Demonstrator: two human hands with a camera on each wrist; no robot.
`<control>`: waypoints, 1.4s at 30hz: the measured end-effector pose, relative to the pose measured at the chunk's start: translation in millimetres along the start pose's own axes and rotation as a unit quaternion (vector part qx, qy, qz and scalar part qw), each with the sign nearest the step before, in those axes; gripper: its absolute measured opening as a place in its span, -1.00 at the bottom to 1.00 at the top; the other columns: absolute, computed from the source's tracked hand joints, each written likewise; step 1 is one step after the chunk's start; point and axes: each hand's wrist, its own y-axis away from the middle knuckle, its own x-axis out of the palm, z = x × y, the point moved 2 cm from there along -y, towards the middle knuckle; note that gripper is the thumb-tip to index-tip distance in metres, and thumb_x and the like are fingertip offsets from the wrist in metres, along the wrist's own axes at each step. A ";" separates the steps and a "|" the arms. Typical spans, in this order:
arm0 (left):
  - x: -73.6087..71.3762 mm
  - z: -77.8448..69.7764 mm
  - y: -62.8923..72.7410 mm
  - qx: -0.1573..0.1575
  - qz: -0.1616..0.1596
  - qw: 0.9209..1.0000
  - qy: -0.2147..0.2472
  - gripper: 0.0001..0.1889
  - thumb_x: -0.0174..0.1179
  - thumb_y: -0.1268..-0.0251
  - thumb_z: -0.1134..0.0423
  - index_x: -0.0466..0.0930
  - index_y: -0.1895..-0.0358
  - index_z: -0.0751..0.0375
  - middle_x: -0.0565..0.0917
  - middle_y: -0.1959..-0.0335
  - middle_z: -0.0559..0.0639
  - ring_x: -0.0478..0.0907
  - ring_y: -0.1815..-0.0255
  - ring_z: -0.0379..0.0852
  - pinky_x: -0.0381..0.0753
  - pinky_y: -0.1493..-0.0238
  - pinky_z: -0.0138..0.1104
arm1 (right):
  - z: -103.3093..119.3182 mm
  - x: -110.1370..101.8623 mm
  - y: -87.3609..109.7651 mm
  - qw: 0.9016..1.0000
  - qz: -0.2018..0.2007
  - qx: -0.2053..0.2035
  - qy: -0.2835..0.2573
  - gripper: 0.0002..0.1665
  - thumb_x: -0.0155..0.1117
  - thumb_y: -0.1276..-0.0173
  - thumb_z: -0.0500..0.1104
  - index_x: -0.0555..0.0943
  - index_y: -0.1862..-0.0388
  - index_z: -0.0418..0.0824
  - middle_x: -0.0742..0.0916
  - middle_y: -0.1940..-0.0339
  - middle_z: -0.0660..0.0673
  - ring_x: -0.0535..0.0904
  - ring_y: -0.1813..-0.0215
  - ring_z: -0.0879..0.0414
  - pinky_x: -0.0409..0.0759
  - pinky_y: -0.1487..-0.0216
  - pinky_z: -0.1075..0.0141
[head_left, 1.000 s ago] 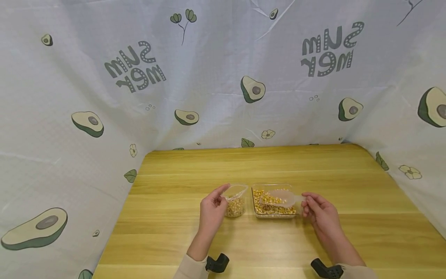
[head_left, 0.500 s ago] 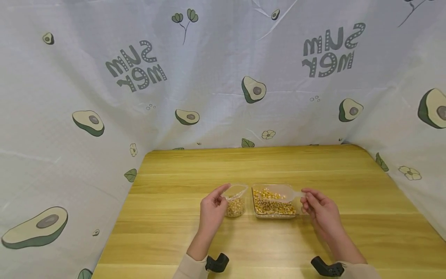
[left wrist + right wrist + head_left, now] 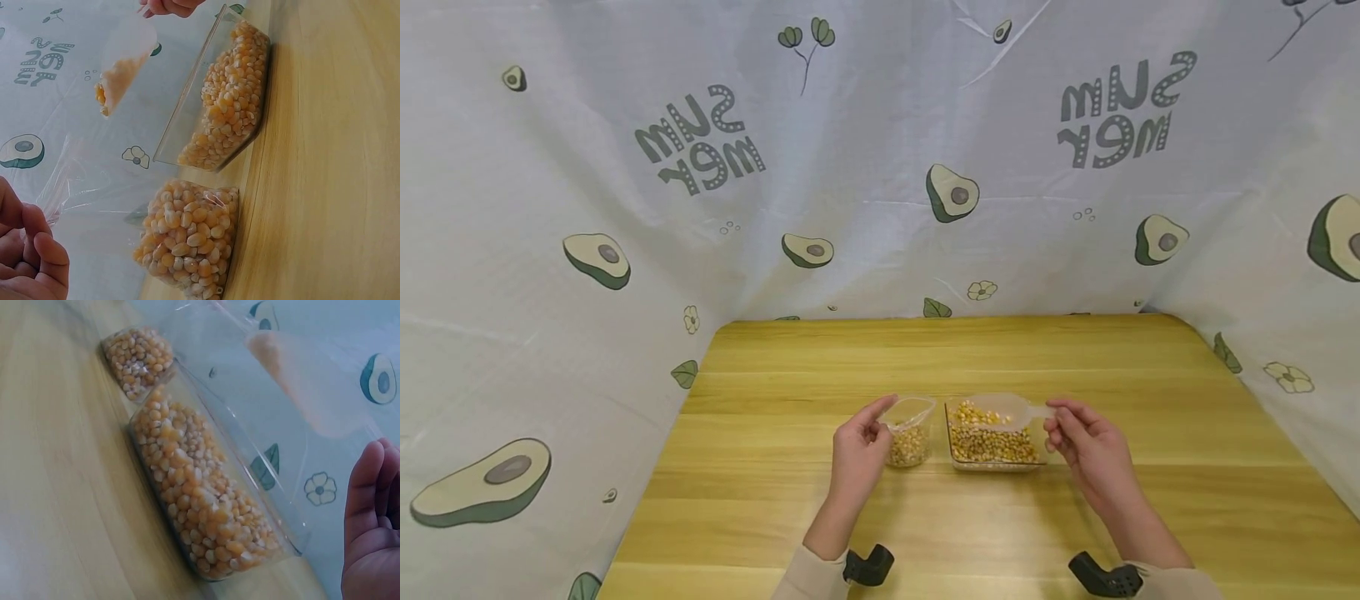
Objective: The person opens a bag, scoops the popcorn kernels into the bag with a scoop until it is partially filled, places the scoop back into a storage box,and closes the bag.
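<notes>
Kernels of yellow corn already fill the lower part of a clear, soft plastic bag, whose rim the curled fingers of the left hand grip from nine o'clock. At the bag's three o'clock, a rectangular clear glass box on the yellow wood-grained surface holds plenty more, so the scooping looks far from finished. Over its twelve-o'clock side, a translucent white plastic scoop carries corn not yet bagged; the right hand's fingers pinch its three-o'clock end.
</notes>
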 end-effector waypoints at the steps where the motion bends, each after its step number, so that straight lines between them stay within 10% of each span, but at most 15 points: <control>1: 0.0 0.2 0.1 0.000 0.000 1.000 0.001 -0.55 0.00 -0.30 0.51 0.68 -0.17 0.14 0.73 -0.04 0.13 0.11 0.73 -0.36 0.12 0.69 -0.55 | 1.1 1.3 -0.2 1.000 -0.001 0.000 0.002 -0.76 0.06 -0.55 -0.23 0.66 -0.01 -0.20 0.77 0.35 0.00 0.63 0.38 0.25 0.65 0.36 0.42; 42: 3.1 -4.9 0.9 0.006 0.003 1.000 -0.003 -0.54 0.02 -0.32 0.49 0.68 -0.18 0.04 0.73 -0.08 0.11 0.17 0.70 -0.35 0.13 0.70 -0.56 | 10.2 62.5 -22.4 0.996 0.011 0.007 0.089 -0.73 0.14 -0.52 -0.11 0.63 -0.02 -0.24 0.73 0.39 0.03 0.61 0.40 0.26 0.68 0.33 0.40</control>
